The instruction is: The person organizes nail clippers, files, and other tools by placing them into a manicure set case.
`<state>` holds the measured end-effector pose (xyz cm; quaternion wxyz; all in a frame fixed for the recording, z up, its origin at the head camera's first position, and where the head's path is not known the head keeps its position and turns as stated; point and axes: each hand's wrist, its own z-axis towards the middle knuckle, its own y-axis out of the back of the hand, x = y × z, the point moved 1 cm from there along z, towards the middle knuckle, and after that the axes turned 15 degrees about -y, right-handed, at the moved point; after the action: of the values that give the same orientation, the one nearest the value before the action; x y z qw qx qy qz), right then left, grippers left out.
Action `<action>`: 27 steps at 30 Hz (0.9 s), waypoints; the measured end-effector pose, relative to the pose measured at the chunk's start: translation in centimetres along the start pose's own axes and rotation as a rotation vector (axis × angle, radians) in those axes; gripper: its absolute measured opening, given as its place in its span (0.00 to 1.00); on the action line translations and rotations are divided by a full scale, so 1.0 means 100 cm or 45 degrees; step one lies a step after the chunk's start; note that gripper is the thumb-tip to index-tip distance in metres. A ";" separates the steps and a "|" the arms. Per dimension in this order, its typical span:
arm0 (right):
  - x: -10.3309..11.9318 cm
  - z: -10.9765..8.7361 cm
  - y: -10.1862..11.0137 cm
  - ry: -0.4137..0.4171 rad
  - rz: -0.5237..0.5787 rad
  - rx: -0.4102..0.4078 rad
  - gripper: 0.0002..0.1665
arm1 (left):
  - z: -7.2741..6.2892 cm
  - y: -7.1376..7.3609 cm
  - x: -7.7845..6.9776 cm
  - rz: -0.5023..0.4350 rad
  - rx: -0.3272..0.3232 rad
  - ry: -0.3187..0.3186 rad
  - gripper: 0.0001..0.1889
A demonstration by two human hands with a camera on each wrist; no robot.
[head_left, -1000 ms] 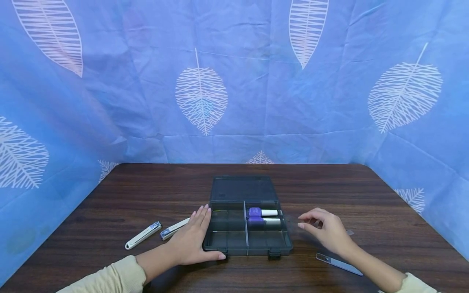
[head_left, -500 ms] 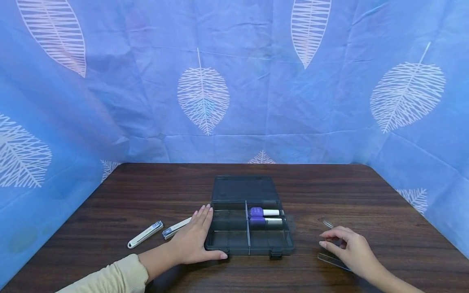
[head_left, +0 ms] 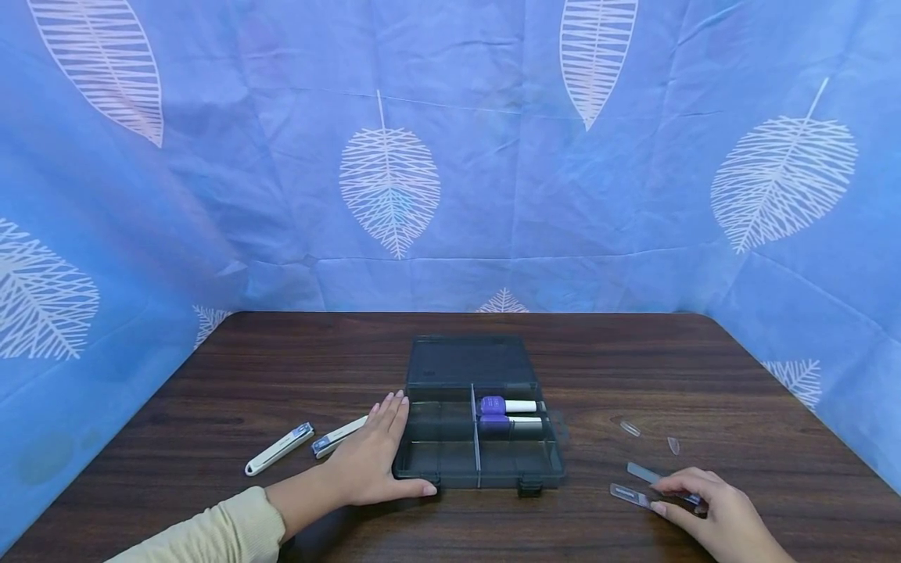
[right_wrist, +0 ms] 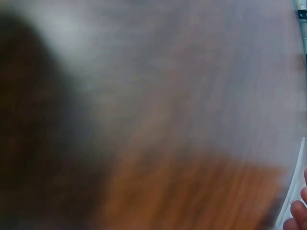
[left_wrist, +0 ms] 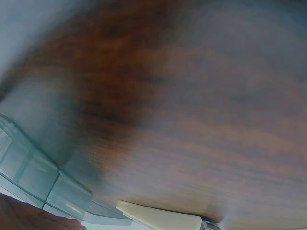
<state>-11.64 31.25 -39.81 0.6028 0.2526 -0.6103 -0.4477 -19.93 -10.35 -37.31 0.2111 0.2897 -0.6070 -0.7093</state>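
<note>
A dark translucent divided box (head_left: 439, 473), lid laid back, stands mid-table. Two purple nail polish bottles (head_left: 494, 406) with white caps lie in its right half. My left hand (head_left: 369, 465) rests against the box's left side, fingers straight, thumb along the front corner. Partly under that hand lies one nail clipper (head_left: 338, 438); another nail clipper (head_left: 280, 450) is farther left. At the right, my right hand (head_left: 714, 508) is at two flat nail files: its thumb and index fingertips straddle the nearer file (head_left: 629, 494), and the farther file (head_left: 642, 472) lies just behind. Whether they pinch it is unclear.
Two small clear pieces (head_left: 630, 428) lie behind the files on the dark wooden table (head_left: 317, 352). The raised lid (head_left: 468, 360) lies towards the back. A blue leaf-print cloth (head_left: 479, 195) surrounds the table's back and sides. Both wrist views are mostly blurred.
My right hand has moved from beside the box rightward and nearer to me, down to the files, uncovering the small clear pieces. The left hand has stayed at the box.
</note>
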 end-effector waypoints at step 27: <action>-0.024 -0.003 0.006 -0.093 -0.119 0.212 0.08 | 0.000 0.001 -0.001 -0.009 0.005 0.009 0.61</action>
<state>-10.91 33.54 -40.57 0.5354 0.3136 -0.6546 -0.4319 -19.81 -10.32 -37.17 0.2102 0.2947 -0.6066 -0.7078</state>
